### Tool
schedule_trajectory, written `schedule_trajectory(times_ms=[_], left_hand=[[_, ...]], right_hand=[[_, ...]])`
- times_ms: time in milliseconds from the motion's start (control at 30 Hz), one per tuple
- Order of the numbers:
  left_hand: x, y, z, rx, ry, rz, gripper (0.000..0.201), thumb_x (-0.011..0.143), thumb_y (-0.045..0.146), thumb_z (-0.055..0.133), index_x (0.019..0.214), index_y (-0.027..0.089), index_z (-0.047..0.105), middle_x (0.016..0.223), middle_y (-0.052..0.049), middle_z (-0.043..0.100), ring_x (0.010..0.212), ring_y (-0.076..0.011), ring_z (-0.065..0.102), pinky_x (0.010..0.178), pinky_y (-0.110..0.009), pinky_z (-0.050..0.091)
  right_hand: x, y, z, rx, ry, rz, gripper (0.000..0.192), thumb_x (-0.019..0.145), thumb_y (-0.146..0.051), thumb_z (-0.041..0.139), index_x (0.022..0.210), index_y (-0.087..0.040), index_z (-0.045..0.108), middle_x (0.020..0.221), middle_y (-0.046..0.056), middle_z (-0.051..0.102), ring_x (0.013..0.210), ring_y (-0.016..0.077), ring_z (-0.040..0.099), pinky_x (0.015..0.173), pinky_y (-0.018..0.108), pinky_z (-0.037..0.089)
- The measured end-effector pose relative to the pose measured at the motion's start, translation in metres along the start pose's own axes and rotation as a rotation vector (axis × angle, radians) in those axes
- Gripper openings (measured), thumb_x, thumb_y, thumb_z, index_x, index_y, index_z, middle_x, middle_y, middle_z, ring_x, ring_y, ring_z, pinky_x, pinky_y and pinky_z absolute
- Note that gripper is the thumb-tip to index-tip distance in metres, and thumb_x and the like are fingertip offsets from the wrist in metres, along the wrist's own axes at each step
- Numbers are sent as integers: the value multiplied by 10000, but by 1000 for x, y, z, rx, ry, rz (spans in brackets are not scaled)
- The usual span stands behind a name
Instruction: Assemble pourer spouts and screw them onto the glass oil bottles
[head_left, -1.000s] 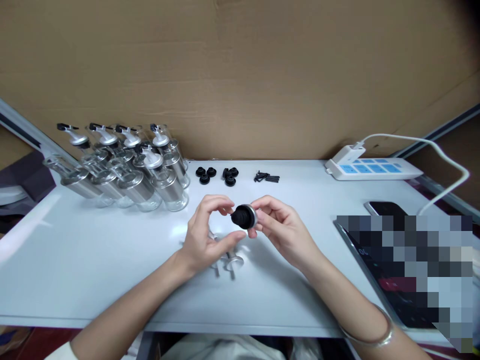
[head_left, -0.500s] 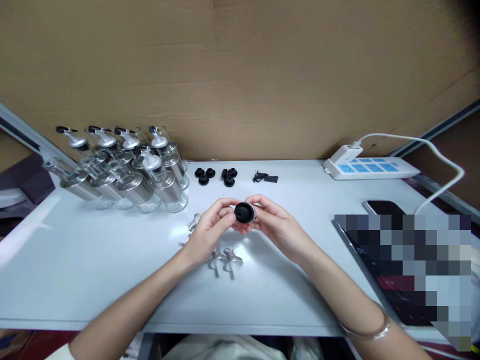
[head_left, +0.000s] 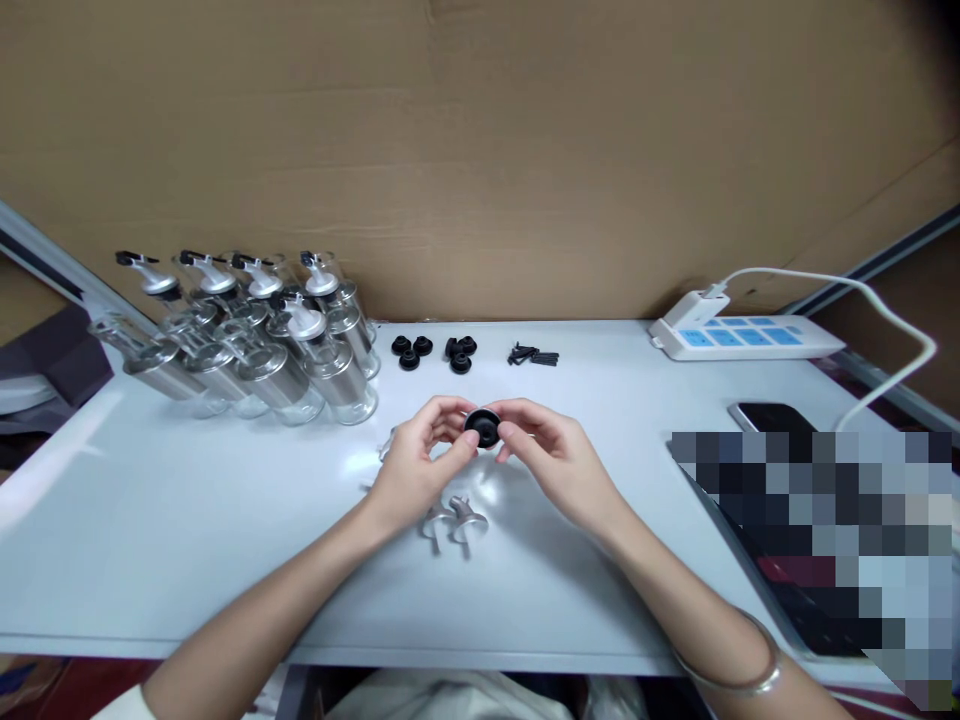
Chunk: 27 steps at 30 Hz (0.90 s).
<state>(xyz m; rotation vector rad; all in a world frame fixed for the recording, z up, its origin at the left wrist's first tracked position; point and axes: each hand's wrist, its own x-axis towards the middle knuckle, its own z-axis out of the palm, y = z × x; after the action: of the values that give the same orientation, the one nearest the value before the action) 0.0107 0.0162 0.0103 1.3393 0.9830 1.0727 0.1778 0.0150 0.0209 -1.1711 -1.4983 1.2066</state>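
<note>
Basically, bottles (head_left: 343,385) first: clear glass with metal sleeves, grouped at left rear of tabletop (head_left: 225,540). Five pourer tops (head_left: 306,320), silvery with dark tips, sit up at the necks; front-left bottles have open necks. Bottle contents: can't tell.

Around: two clusters of black caps, left cluster (head_left: 409,358) and right cluster (head_left: 460,364), three each, mid-rear. Thin black pins (head_left: 544,358) right of those. Metal spouts (head_left: 469,520) lie nearer the person; some partly blocked by the left hand. Right side: power strip (head_left: 810,345), white plug (head_left: 694,308) with cable (head_left: 900,320), phone (head_left: 776,418), pixelated patch below it. Cardboard (head_left: 480,150) behind.

Round black stopper (head_left: 482,430), light rim at top edge, is raised between both hands at center, hollow side toward camera. Left hand (head_left: 412,460) pinches its left edge, thumb in front, fingers curled behind. Right hand (head_left: 559,450) pinches the right edge likewise. Forearms angle inward; bangle (head_left: 765,683) on right one.
</note>
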Motion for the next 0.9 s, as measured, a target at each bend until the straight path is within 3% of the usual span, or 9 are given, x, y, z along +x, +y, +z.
schedule_trajectory(times_ms=[533, 900], left_hand=[[0, 3, 0, 96, -15, 56, 202, 794, 239, 601, 979, 169, 557, 862, -30, 621, 795, -142, 591, 766, -276, 487], [-2, 4, -2, 197, -27, 85, 169, 740, 217, 582, 894, 184, 522, 777, -1, 579, 758, -147, 549, 724, -274, 437]], right_hand=[[-1, 1, -1, 105, -18, -3, 176, 751, -275, 638, 899, -190, 682, 853, 43, 722, 759, 166, 681, 727, 313, 592], [-2, -1, 2, -24, -24, -103, 185, 701, -209, 608, 876, -175, 658, 794, 34, 707, 700, 151, 651, 718, 315, 579]])
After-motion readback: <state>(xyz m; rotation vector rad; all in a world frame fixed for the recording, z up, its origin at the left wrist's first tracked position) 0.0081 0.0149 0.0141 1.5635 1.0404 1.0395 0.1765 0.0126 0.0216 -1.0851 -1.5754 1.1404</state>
